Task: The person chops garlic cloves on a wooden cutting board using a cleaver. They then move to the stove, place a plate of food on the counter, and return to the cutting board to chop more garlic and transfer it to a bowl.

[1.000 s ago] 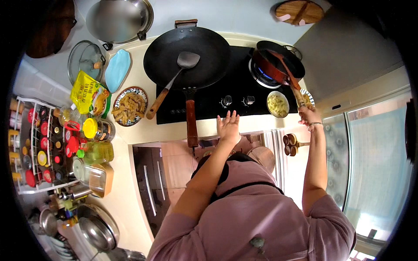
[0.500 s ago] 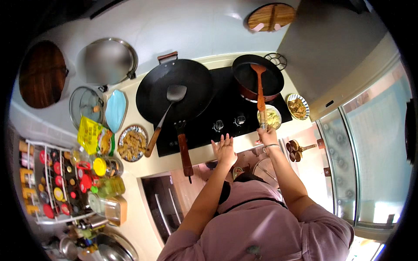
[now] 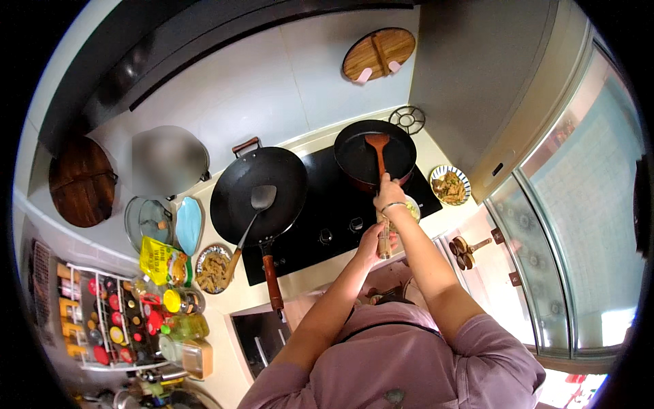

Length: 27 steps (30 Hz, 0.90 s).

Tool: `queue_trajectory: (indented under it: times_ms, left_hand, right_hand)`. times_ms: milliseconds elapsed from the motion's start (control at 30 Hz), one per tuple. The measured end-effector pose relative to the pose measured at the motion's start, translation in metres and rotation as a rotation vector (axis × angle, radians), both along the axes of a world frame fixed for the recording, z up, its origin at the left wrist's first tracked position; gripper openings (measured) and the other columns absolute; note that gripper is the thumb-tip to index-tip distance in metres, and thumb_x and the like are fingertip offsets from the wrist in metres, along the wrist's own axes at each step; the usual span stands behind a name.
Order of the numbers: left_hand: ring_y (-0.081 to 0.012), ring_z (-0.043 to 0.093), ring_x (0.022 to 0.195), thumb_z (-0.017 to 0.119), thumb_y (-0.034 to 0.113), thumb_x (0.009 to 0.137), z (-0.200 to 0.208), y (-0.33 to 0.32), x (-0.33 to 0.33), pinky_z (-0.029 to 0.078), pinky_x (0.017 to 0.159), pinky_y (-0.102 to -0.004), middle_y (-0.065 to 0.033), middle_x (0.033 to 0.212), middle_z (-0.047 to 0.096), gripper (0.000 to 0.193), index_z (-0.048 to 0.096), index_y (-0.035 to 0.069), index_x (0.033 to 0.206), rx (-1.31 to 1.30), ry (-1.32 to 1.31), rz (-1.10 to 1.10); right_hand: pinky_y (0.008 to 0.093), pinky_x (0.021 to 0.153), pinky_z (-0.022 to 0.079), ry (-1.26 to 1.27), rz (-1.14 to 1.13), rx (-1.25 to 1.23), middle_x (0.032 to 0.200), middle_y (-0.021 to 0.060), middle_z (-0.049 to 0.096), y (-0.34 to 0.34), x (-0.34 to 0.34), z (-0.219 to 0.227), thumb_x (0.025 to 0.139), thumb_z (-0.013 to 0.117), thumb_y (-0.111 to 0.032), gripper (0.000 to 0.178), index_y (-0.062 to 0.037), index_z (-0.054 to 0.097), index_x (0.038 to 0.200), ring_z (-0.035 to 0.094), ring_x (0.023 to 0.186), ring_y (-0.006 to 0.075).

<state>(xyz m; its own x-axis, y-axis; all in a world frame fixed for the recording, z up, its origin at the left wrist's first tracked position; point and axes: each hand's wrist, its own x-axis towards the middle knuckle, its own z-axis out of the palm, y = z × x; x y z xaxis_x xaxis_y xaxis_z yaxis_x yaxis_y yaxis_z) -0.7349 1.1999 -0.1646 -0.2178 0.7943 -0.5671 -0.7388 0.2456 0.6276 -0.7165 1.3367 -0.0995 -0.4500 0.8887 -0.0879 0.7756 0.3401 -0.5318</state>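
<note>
Since a moment ago both hands have gathered at the small black frying pan point(image 3: 375, 155) on the black hob's point(image 3: 327, 218) back right corner. Right hand point(image 3: 388, 198) grips the wooden spatula point(image 3: 378, 146) lying in it; left hand point(image 3: 373, 242) closes around the pan's wooden handle point(image 3: 385, 238). Beside it, a large black wok point(image 3: 259, 194) holds a metal turner point(image 3: 255, 208). Cream countertop point(image 3: 238, 296) runs along the front edge.
</note>
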Motion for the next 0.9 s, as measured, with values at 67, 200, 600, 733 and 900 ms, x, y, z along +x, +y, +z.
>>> queue_trajectory:
  times_ms: [67, 200, 600, 733, 900]
  left_hand:
    - [-0.0192, 0.061, 0.071, 0.044, 0.035, 0.099, 0.003, 0.0, -0.005, 0.053, 0.061, -0.0373, -0.0071, 0.082, 0.059, 0.034, 0.056, 0.005, 0.111, -0.014, -0.05, -0.017]
    - [-0.0138, 0.048, 0.056, 0.042, 0.034, 0.098, 0.013, 0.006, 0.001, 0.042, 0.05, -0.0304, -0.0045, 0.072, 0.052, 0.033, 0.051, 0.006, 0.113, -0.058, -0.069, -0.038]
    - [-0.0141, 0.046, 0.051, 0.048, 0.031, 0.094, 0.013, 0.019, 0.031, 0.04, 0.045, -0.0294, -0.0055, 0.067, 0.048, 0.023, 0.048, 0.01, 0.103, -0.1, 0.003, 0.003]
    - [-0.0141, 0.048, 0.052, 0.051, 0.031, 0.094, 0.012, 0.016, 0.024, 0.042, 0.045, -0.0299, -0.0053, 0.068, 0.051, 0.023, 0.048, 0.01, 0.103, -0.083, -0.004, 0.0]
    - [-0.0093, 0.046, 0.056, 0.067, 0.01, 0.087, 0.023, 0.012, 0.028, 0.038, 0.048, -0.0258, 0.0, 0.07, 0.047, 0.032, 0.046, 0.006, 0.111, 0.014, 0.156, -0.104]
  right_hand:
    - [0.0475, 0.083, 0.053, -0.014, -0.024, -0.008, 0.119, 0.0298, 0.049, 0.012, 0.021, 0.014, 0.073, 0.071, -0.013, 0.055, -0.0079, 0.041, 0.119, 0.061, 0.097, 0.0474]
    - [0.0488, 0.08, 0.053, -0.029, 0.038, 0.132, 0.114, 0.0232, 0.055, 0.052, 0.094, 0.061, 0.075, 0.063, -0.013, 0.041, -0.0161, 0.059, 0.116, 0.063, 0.094, 0.041]
    - [0.0424, 0.087, 0.052, -0.115, 0.26, 0.175, 0.1, 0.0218, 0.067, 0.085, 0.107, 0.094, 0.074, 0.063, -0.013, 0.026, -0.0086, 0.072, 0.098, 0.064, 0.098, 0.0364]
    - [0.0443, 0.086, 0.051, 0.075, 0.27, 0.196, 0.102, 0.0201, 0.065, 0.108, 0.101, 0.054, 0.075, 0.062, -0.011, 0.028, -0.013, 0.071, 0.101, 0.063, 0.096, 0.0374]
    - [0.0448, 0.083, 0.052, 0.011, 0.24, 0.204, 0.102, 0.0169, 0.063, 0.131, 0.122, 0.002, 0.074, 0.064, -0.008, 0.032, -0.0154, 0.067, 0.105, 0.063, 0.095, 0.0364]
